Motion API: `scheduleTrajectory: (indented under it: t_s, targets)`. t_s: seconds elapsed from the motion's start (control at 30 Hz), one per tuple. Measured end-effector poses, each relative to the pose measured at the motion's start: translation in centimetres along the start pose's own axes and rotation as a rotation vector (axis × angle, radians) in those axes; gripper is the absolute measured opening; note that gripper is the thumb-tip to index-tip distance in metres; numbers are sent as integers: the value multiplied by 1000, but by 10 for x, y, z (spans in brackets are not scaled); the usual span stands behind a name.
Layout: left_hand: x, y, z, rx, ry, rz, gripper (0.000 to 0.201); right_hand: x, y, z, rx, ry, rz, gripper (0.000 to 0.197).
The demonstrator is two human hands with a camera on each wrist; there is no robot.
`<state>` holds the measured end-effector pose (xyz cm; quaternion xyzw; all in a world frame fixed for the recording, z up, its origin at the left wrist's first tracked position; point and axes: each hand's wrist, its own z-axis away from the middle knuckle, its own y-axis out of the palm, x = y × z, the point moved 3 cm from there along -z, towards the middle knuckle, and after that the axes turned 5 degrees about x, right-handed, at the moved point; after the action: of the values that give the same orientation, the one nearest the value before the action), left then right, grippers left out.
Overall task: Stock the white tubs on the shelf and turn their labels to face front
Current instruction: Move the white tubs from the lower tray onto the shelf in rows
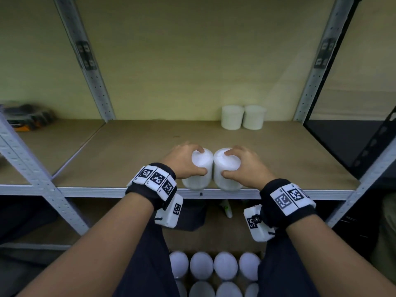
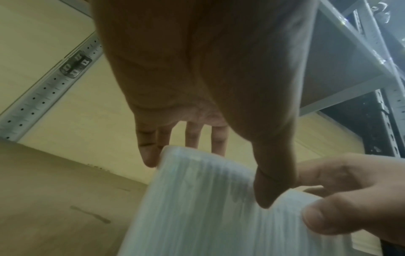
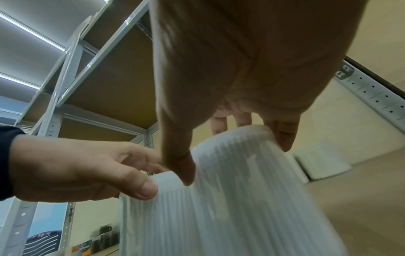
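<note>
Two white ribbed tubs stand side by side, touching, at the shelf's front edge. My left hand [image 1: 192, 160] grips the left tub [image 1: 198, 181] from above at its lid, thumb on the near side and fingers over the far rim. My right hand [image 1: 235, 162] grips the right tub [image 1: 225, 179] the same way. The left wrist view shows the left tub [image 2: 197, 199] under my fingers [image 2: 149, 152]; in the right wrist view the right tub [image 3: 241, 190] is held likewise. Two more tubs [image 1: 243, 117] stand at the shelf's back. No label shows on any tub.
The brown shelf board [image 1: 139, 151] lies bare left of my hands. Grey perforated uprights [image 1: 94, 82] frame the bay. A dark and orange object [image 1: 25, 120] sits in the neighbouring bay at left. Several white tubs [image 1: 214, 266] fill a box below, between my legs.
</note>
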<state>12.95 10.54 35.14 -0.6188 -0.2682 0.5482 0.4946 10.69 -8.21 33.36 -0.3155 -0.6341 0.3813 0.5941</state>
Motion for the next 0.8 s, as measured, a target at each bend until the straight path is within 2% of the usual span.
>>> scheduleTrajectory:
  t_s: [0.33, 0.47, 0.53, 0.6, 0.7, 0.8]
  targets:
    - [3, -3, 7, 59, 16, -79, 64, 2, -2, 0, 13, -38, 117, 64]
    - [-1, -12, 21, 4, 69, -78, 45, 8, -11, 13, -64, -54, 123, 44]
    - [-7, -16, 27, -9, 108, -78, 33, 14, -15, 18, -35, -73, 147, 31]
    - [-13, -16, 31, -6, 128, -87, 25, 19, -16, 22, 25, -87, 187, 27]
    - [-17, -10, 31, 6, 115, -91, 23, 22, -20, 23, 39, -91, 221, 26]
    - [-14, -6, 29, -41, 103, -61, 24, 26, -23, 24, 18, -89, 258, 23]
